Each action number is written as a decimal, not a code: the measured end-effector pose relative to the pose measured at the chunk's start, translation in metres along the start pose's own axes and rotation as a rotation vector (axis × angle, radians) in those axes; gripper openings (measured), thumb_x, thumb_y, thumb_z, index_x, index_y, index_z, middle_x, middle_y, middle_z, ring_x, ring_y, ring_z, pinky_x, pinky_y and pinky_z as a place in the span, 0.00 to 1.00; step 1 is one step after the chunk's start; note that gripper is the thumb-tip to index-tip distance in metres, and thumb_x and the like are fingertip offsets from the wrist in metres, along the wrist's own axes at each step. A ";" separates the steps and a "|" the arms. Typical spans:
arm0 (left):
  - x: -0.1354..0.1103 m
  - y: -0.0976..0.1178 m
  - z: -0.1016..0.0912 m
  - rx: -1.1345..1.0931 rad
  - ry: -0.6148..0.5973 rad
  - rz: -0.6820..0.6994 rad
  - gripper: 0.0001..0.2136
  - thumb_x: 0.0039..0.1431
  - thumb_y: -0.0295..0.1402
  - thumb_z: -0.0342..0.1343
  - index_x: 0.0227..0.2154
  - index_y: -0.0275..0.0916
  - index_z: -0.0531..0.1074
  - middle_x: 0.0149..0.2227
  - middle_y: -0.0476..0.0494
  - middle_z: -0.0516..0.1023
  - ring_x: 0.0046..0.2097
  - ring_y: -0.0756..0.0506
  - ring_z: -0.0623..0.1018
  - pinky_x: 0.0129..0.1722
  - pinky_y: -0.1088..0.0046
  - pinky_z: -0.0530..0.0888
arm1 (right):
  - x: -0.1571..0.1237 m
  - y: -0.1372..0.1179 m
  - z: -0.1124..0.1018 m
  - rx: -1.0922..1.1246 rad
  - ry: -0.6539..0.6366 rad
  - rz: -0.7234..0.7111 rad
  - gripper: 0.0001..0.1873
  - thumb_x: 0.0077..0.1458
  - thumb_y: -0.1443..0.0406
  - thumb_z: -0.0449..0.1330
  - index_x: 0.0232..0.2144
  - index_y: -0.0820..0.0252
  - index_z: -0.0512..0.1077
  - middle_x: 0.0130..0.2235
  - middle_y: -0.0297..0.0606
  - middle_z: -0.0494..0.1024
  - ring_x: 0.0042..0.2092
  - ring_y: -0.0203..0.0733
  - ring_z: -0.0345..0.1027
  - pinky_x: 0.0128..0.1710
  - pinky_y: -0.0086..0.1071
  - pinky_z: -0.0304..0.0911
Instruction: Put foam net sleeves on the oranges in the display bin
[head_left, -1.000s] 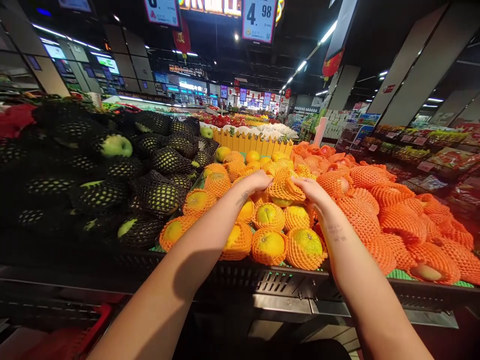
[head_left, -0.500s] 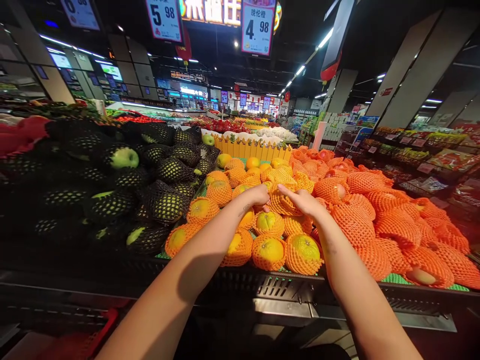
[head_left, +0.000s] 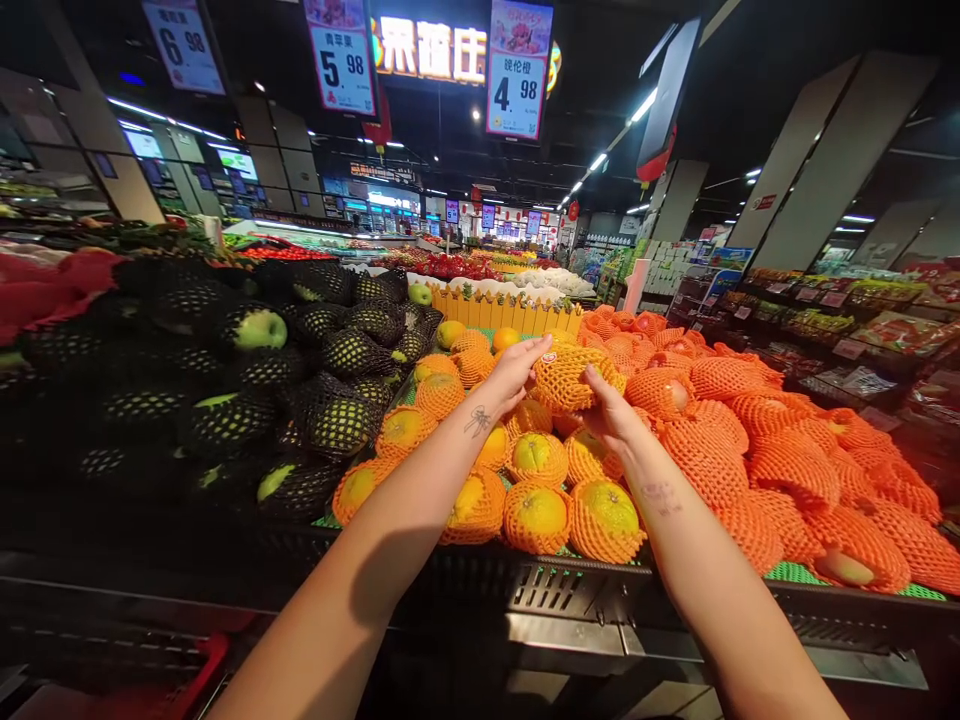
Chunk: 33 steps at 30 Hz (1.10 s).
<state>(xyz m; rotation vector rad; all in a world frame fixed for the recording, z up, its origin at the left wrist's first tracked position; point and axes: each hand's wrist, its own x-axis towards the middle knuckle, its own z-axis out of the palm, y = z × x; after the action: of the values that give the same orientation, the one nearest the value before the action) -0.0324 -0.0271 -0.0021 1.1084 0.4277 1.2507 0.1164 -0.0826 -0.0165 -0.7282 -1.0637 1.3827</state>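
Observation:
An orange in a yellow foam net (head_left: 571, 378), with a small red sticker near its upper left, is held up between both hands over the pile. My left hand (head_left: 519, 372) is closed around its left side, thumb stretched along the top. My right hand (head_left: 611, 412) grips it from the right, thumb against the near face and fingers partly hidden underneath. Below and in front lie several oranges in orange foam nets (head_left: 537, 512), some with yellow-green tops showing.
To the left are green apples in black nets (head_left: 341, 415). Fruit in red-orange foam nets (head_left: 705, 450) is heaped to the right. A yellow picket divider (head_left: 510, 312) stands behind the oranges. The black crate edge (head_left: 540, 585) runs along the front. Price signs (head_left: 517, 70) hang overhead.
Both hands have raised the yellow-netted orange a little off the pile and turned it. The right hand has shifted from its top to its right side. The view has tilted slightly up.

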 end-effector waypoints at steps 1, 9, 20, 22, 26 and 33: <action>0.000 0.000 0.000 -0.018 -0.007 0.004 0.13 0.58 0.38 0.66 0.35 0.33 0.72 0.32 0.46 0.77 0.31 0.52 0.76 0.36 0.78 0.74 | 0.000 0.001 0.001 0.035 0.022 -0.006 0.28 0.37 0.52 0.76 0.40 0.56 0.75 0.43 0.39 0.81 0.43 0.47 0.76 0.27 0.31 0.74; -0.007 0.002 0.000 0.141 -0.007 -0.020 0.18 0.48 0.36 0.71 0.38 0.36 0.71 0.36 0.46 0.79 0.27 0.54 0.74 0.23 0.80 0.65 | 0.000 -0.005 0.006 0.229 0.113 -0.111 0.18 0.38 0.66 0.76 0.34 0.56 0.75 0.38 0.34 0.82 0.40 0.41 0.77 0.33 0.27 0.76; 0.002 -0.002 -0.008 0.204 0.162 0.100 0.06 0.60 0.30 0.61 0.35 0.37 0.69 0.29 0.51 0.70 0.24 0.57 0.65 0.21 0.84 0.58 | 0.005 0.005 0.006 0.177 0.112 -0.153 0.24 0.35 0.56 0.76 0.36 0.55 0.77 0.40 0.38 0.82 0.51 0.52 0.74 0.49 0.44 0.74; 0.002 -0.005 -0.009 0.326 0.136 0.016 0.04 0.61 0.30 0.60 0.35 0.36 0.70 0.30 0.49 0.71 0.25 0.56 0.65 0.22 0.82 0.60 | 0.006 0.007 0.007 0.187 0.084 -0.182 0.26 0.34 0.53 0.76 0.37 0.56 0.77 0.40 0.39 0.82 0.53 0.53 0.73 0.51 0.46 0.73; 0.002 -0.009 -0.009 0.508 0.038 -0.066 0.05 0.63 0.32 0.58 0.35 0.36 0.70 0.27 0.50 0.69 0.24 0.54 0.64 0.24 0.78 0.61 | 0.007 0.005 0.008 0.222 0.091 -0.193 0.27 0.37 0.49 0.73 0.38 0.56 0.77 0.40 0.39 0.82 0.53 0.53 0.73 0.52 0.46 0.73; -0.005 -0.009 -0.010 0.978 -0.180 0.371 0.32 0.46 0.23 0.63 0.56 0.40 0.62 0.61 0.35 0.63 0.59 0.38 0.68 0.57 0.59 0.68 | 0.009 0.005 0.003 0.111 0.204 -0.163 0.26 0.40 0.49 0.74 0.37 0.58 0.77 0.37 0.39 0.82 0.48 0.50 0.76 0.49 0.41 0.74</action>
<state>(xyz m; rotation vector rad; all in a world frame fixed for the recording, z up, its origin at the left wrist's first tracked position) -0.0371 -0.0264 -0.0161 2.1892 0.7534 1.2519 0.1107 -0.0743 -0.0187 -0.6706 -0.8592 1.1911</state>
